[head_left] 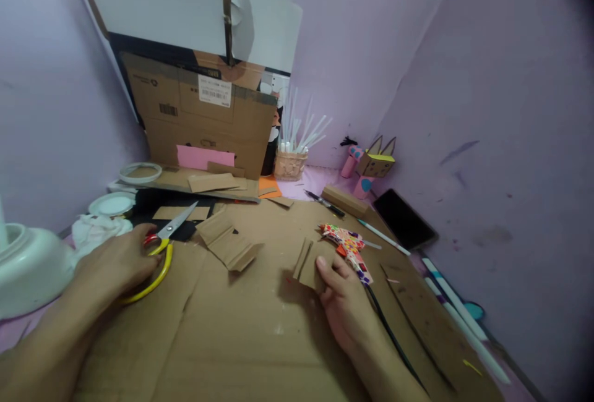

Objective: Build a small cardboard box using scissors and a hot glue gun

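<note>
My left hand [123,260] is closed round the handles of a pair of scissors [174,222] with yellow and red grips, at the left of the cardboard mat. The blades point away and to the right, slightly apart. Between thumb and fingers, my right hand [341,290] holds a small folded cardboard piece [309,264] above the mat. Just beyond that hand lies a flower-patterned glue gun [348,247], its black cord running towards me. A larger creased cardboard piece [227,238] rests between my two hands.
A cardboard box [162,124] stands at the back, beside a basket [291,166] of glue sticks. At right lie a phone [403,218], a white pen [383,237] and white sticks. A craft knife [325,202] and cardboard animal [375,164] are behind. A white pot [34,272] sits left.
</note>
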Action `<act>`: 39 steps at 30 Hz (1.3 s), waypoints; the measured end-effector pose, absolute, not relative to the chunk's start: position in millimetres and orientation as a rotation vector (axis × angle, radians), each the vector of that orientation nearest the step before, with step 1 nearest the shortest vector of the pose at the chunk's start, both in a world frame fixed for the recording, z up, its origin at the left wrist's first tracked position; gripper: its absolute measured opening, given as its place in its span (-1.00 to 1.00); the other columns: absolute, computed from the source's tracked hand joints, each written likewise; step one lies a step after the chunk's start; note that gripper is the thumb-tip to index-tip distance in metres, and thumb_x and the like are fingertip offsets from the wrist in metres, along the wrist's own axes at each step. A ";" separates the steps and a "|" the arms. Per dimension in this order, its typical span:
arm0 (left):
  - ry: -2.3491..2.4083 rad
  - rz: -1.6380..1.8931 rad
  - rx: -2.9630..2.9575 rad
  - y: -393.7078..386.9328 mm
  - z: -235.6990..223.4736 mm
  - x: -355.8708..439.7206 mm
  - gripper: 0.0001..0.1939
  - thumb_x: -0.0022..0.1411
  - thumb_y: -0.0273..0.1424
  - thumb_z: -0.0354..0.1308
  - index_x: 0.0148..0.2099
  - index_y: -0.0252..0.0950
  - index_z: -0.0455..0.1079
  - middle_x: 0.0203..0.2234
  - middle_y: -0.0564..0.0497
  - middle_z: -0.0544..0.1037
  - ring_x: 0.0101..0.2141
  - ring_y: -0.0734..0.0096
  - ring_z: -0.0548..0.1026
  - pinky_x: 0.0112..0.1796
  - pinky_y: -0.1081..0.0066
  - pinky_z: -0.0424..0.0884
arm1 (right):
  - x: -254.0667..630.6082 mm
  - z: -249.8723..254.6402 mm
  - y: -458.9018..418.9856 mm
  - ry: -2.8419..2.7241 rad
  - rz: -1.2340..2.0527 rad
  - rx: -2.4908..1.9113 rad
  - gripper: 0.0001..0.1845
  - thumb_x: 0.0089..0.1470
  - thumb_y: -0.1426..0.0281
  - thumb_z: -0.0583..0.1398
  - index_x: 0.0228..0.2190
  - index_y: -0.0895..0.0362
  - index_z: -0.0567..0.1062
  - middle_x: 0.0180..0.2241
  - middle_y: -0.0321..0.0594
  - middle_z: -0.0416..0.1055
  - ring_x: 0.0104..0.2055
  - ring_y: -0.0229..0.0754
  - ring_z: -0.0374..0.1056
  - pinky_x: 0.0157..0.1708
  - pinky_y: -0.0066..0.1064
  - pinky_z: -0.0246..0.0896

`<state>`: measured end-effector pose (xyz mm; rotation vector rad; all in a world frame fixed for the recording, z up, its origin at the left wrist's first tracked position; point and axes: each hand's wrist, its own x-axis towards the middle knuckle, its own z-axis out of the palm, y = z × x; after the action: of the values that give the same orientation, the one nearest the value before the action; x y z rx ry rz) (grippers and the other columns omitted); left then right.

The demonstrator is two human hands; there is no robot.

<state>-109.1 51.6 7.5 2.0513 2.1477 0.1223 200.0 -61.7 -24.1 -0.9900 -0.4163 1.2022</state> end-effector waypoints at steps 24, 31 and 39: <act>0.671 1.517 2.717 -9.6 6.9 -6.3 -0.48 0.03 -0.71 -0.15 0.01 -0.24 0.27 -0.17 -0.09 0.53 -0.14 0.33 0.49 -0.16 0.46 0.40 | 174.1 1.5 -38.9 -0.902 1.321 -0.939 0.00 -0.73 0.39 0.50 -0.08 0.00 0.38 -0.06 -0.03 0.40 -0.09 0.07 0.39 -0.14 -0.13 0.31; 0.430 1.496 2.570 -14.7 7.6 12.2 -0.58 0.01 -0.67 -0.12 -0.10 -0.23 0.28 -0.38 -0.06 0.53 -0.37 0.35 0.51 -0.39 0.49 0.39 | 171.1 6.9 -38.1 -0.946 1.302 -0.736 -0.18 -0.76 0.41 0.51 -0.26 0.02 0.48 -0.18 -0.13 0.51 -0.05 0.06 0.38 -0.03 -0.23 0.23; 0.939 1.356 2.071 -12.4 -14.4 10.3 -0.77 0.07 -0.45 0.16 -0.19 -0.24 0.24 -0.34 -0.03 0.37 -0.50 0.47 0.35 -0.51 0.48 0.32 | 167.1 -11.5 -49.1 -0.917 1.318 -0.803 -0.53 -0.28 0.32 0.41 -0.25 0.11 0.47 -0.29 -0.17 0.54 -0.26 -0.10 0.45 -0.25 -0.33 0.30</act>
<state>10.3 -12.4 -14.4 2.0709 0.9387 1.3558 167.1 -49.1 -11.5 -0.8033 -0.9168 1.3180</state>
